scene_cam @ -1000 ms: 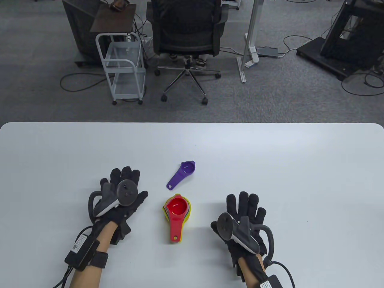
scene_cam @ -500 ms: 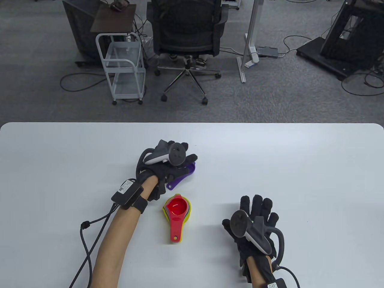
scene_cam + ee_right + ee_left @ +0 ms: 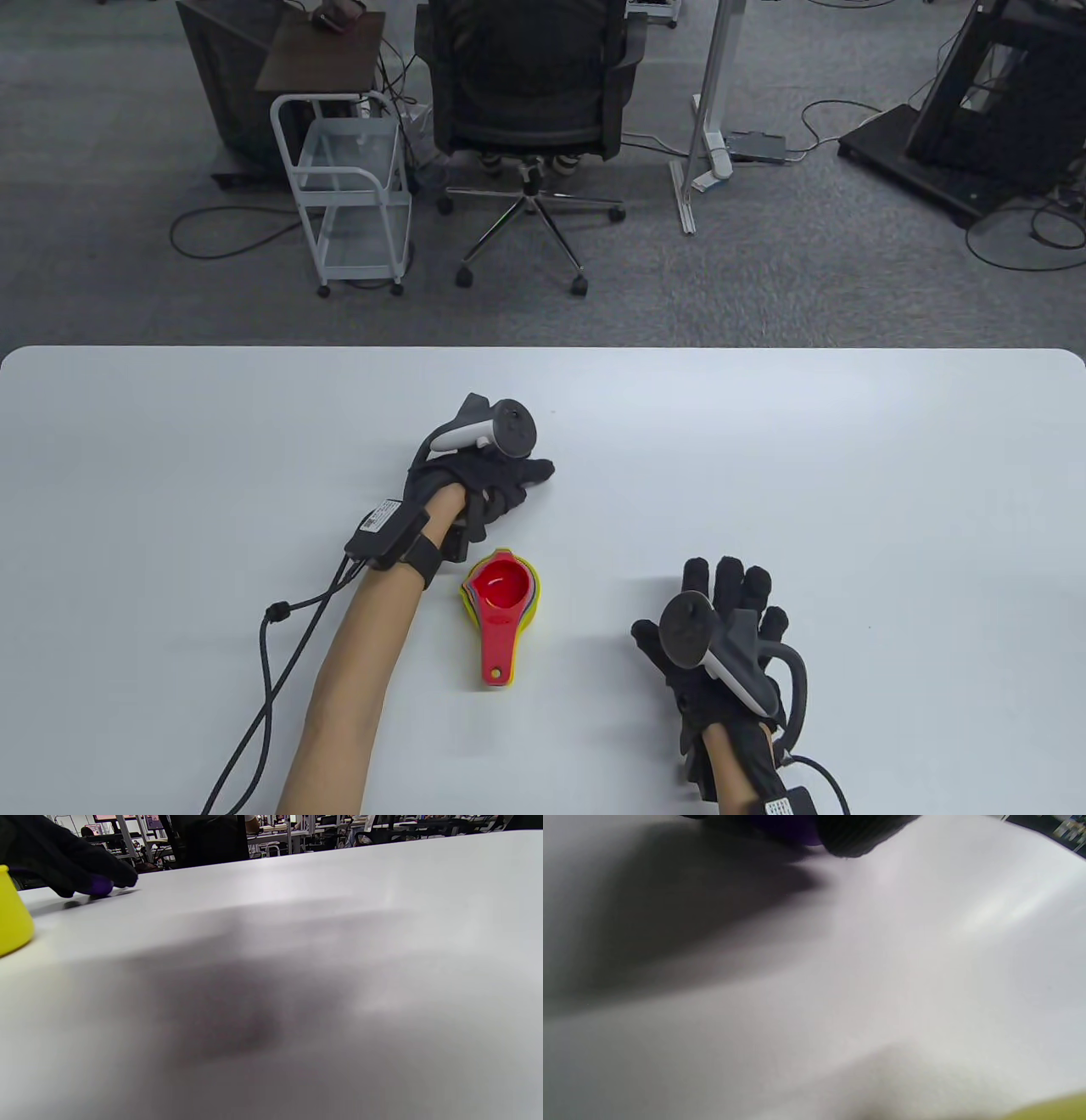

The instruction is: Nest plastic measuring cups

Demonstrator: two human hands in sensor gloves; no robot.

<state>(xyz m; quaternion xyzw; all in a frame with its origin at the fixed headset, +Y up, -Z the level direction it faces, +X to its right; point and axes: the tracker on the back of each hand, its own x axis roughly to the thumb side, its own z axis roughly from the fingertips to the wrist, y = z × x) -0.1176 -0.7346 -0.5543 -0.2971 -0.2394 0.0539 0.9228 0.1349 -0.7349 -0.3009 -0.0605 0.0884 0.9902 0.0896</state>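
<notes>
A nested stack of measuring cups, red on top and yellow outermost, lies mid-table with its handles pointing toward me. Its yellow wall shows in the right wrist view. My left hand is just beyond the stack, fingers curled over the purple measuring cup, which is hidden in the table view. A bit of purple shows under the fingers in the right wrist view and in the left wrist view. My right hand rests flat on the table, fingers spread, right of the stack and holding nothing.
The white table stretches wide on both sides. A black cable trails from my left wrist across the near left. An office chair and a white cart stand on the floor beyond the far edge.
My left hand reached forward and right from the near left, came over the purple cup and closed its fingers on it, hiding it. My right hand shifted slightly right.
</notes>
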